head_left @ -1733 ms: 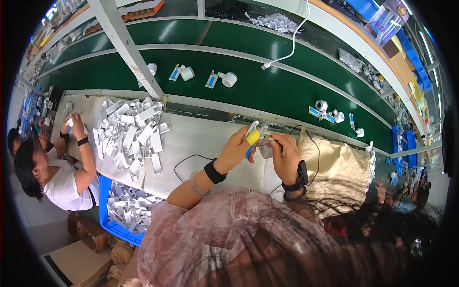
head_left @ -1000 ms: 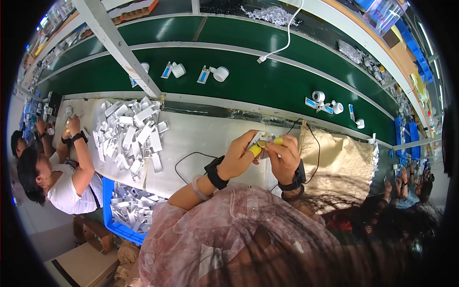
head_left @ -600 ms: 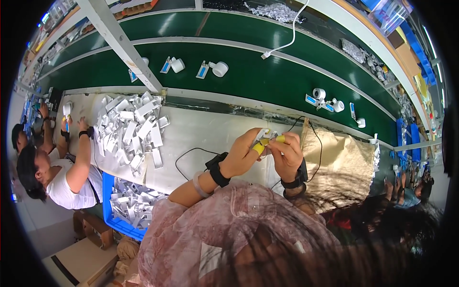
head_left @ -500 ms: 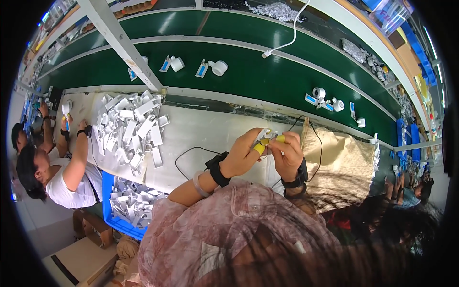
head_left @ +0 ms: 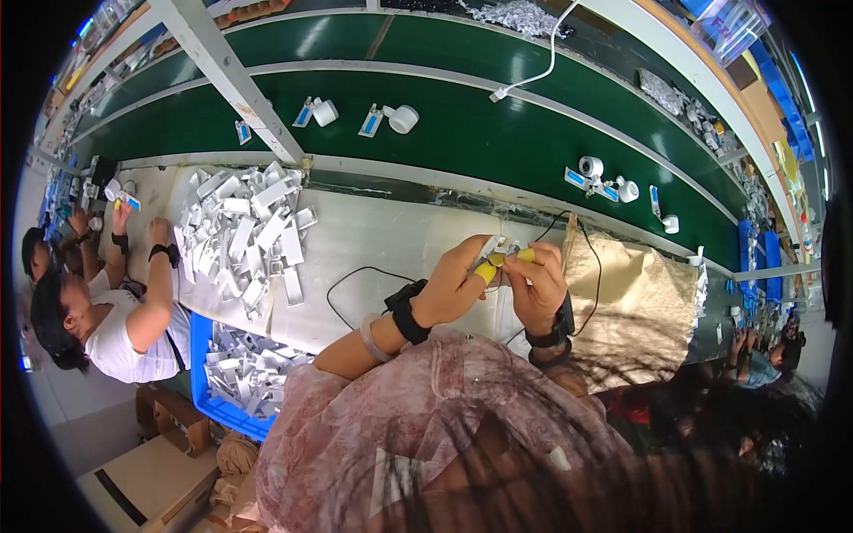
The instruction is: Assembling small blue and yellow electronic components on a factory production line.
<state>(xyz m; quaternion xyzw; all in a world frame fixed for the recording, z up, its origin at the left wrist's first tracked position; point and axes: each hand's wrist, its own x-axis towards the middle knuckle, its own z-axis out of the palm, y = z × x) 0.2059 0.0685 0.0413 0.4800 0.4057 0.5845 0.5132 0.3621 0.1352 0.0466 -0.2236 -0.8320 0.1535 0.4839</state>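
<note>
Above the bench edge my two hands meet in front of my chest. My left hand (head_left: pixel 451 286) is closed on a small white plastic piece (head_left: pixel 491 246), which sticks up past its fingers. My right hand (head_left: pixel 538 290) pinches at the same piece from the other side, with its fingertips close together. Yellow coverings wrap the left thumb (head_left: pixel 484 271) and a right fingertip (head_left: pixel 526 255). The fingers hide most of the piece, and any smaller part between them is too small to make out. Black bands with a dark cable circle both wrists.
Left of my hands lies a heap of white plastic pieces (head_left: pixel 251 233); a blue bin (head_left: pixel 201 382) below holds more. White round units with blue-marked plates (head_left: pixel 402 119) lie on the green conveyor (head_left: pixel 480 133). Brown sheeting (head_left: pixel 626 311) covers the right bench. A co-worker (head_left: pixel 133 333) sits left.
My hands keep nearly the same place and grip, with slight finger movement. The units on the belt appear shifted slightly up and left. The left co-worker has tilted a white unit with a blue-marked plate.
</note>
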